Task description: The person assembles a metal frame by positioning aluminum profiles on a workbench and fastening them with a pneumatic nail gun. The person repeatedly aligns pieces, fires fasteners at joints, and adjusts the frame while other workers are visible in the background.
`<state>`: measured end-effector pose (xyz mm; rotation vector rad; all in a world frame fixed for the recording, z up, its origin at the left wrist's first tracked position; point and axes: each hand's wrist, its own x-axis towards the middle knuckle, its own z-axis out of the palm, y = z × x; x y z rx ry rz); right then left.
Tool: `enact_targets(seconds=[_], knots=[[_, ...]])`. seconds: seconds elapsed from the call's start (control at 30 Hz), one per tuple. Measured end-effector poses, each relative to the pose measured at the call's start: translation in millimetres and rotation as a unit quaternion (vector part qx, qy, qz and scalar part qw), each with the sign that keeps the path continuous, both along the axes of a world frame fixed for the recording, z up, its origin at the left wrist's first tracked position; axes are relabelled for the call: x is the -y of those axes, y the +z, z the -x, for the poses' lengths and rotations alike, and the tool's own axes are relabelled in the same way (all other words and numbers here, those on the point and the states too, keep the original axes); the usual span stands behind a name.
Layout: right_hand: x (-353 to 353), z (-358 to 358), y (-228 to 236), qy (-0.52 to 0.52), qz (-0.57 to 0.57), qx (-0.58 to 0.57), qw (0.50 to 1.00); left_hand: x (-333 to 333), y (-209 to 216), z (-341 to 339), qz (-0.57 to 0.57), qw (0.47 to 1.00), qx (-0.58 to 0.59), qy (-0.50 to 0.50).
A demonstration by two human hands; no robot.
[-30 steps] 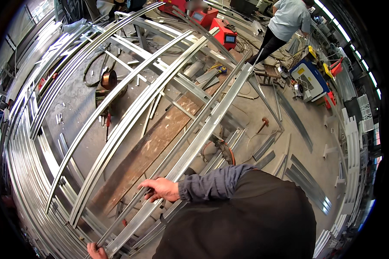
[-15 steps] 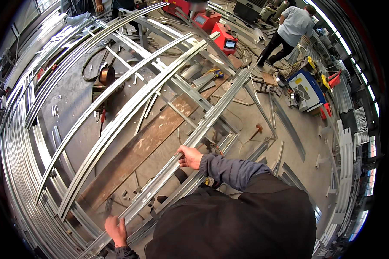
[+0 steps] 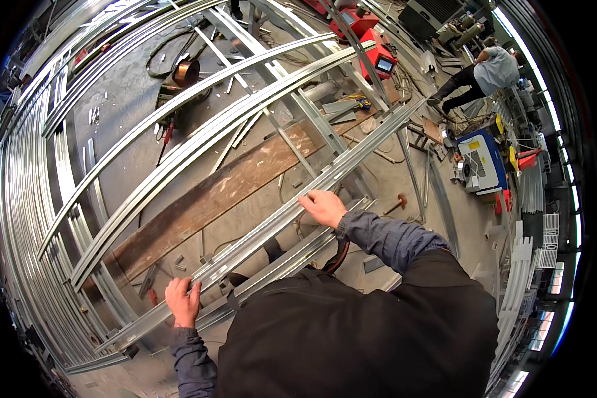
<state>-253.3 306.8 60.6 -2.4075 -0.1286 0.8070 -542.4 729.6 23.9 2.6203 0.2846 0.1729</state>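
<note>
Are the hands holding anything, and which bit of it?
The left hand and right hand both touch a long silver metal rail, the left toward its lower end, the right farther up. I can't tell if they grip it.

1. We cannot see the palm of the right hand (image 3: 326, 208); its back hides the grip on the metal channel (image 3: 255, 240).
2. We lose the left sleeve (image 3: 192, 361) at the lower edge.
3. We find the screen (image 3: 383, 65) too small to read.
4. We cannot make out the co-worker's (image 3: 499, 71) hands.
</note>
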Motion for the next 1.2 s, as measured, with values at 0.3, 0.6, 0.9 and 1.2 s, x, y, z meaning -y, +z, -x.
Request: enact_targets(seconds=[0.3,0.6,0.9,1.2], knots=[[-18,-2,-28,0.412,-0.086,0.307,0.853,15,-11,-10,0.021,1.0,0.003,0.012],[-11,-25,-47,0.468,-0.038,0.242,0.849,26,-6,-20,0.03,0.999,-0.019,0.013],[-11,-28,-33,0.459,-0.049,0.264,0.847,22,-1,-22,0.03,0.999,-0.012,-0.013],[16,-47,-41,0.462,0.012,0.208,0.862,0,-17,31,-0.017,0.997,0.036,0.071]])
